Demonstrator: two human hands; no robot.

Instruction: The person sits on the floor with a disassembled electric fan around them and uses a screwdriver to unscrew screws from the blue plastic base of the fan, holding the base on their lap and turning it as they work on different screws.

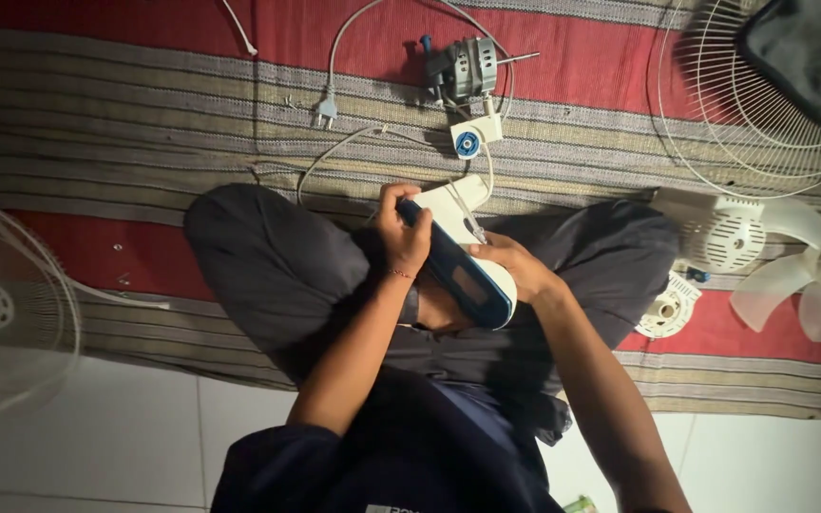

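white and blue fan housing [463,261] propped across crossed legs, steadied for close work. left hand [401,233] wrapped around its upper end, fingers closed on the edge; right hand [515,266] cupped under the lower side, closed on it. motor [463,68], plug [325,112], grilles [753,104], blade [810,275] spread out within reach on striped red mat [144,123] over pale tiled floor [97,427].

Setting: floor of a home, used as an informal fan-repair spot. Evidence: white tiled floor [97,418] at 7 o'clock; red and grey striped woven mat [144,104] spread across the upper half; person seated cross-legged on it. Dismantled fan parts lie scattered: wire guard [734,114] at 2 o'clock, white blade [810,275] at 3, bare motor [463,66] with plug [325,112] at 12, second guard [2,304] at 9.
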